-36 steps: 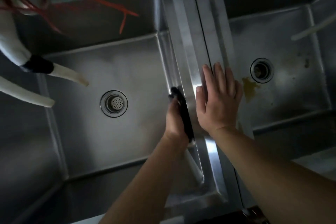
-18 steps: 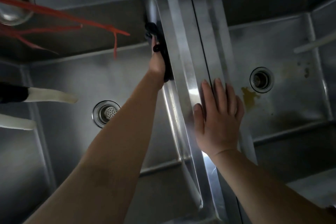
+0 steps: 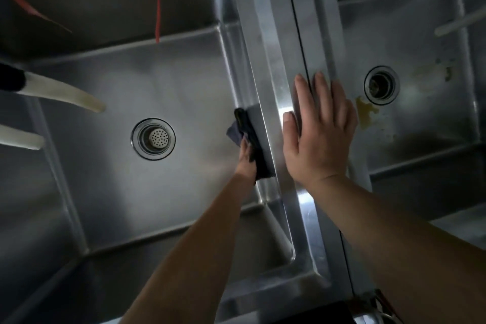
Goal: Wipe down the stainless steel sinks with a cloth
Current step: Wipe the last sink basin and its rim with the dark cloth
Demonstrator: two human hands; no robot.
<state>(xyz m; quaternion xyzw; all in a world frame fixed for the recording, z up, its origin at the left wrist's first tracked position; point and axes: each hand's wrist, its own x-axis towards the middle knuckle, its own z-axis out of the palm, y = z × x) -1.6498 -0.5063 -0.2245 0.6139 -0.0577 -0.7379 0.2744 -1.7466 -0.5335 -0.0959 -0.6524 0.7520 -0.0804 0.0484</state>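
Two stainless steel sinks lie side by side. The left sink (image 3: 110, 187) has a strainer drain (image 3: 153, 138). The right sink (image 3: 426, 118) has an open drain (image 3: 381, 85) and yellowish stains beside it. My left hand (image 3: 246, 159) presses a dark cloth (image 3: 251, 139) flat against the left sink's right inner wall, about halfway along it. My right hand (image 3: 317, 134) rests flat, fingers together, on the steel divider (image 3: 278, 42) between the two basins.
Two white hose ends (image 3: 65, 95) reach into the left sink from the left. Red strings (image 3: 157, 5) hang over its far wall. A pale tube (image 3: 460, 21) crosses the right sink's far right corner. Metal objects show at the bottom right.
My left hand swept the cloth along the sink wall to the far end and has come back toward me to the middle. My right hand has stayed on the divider.
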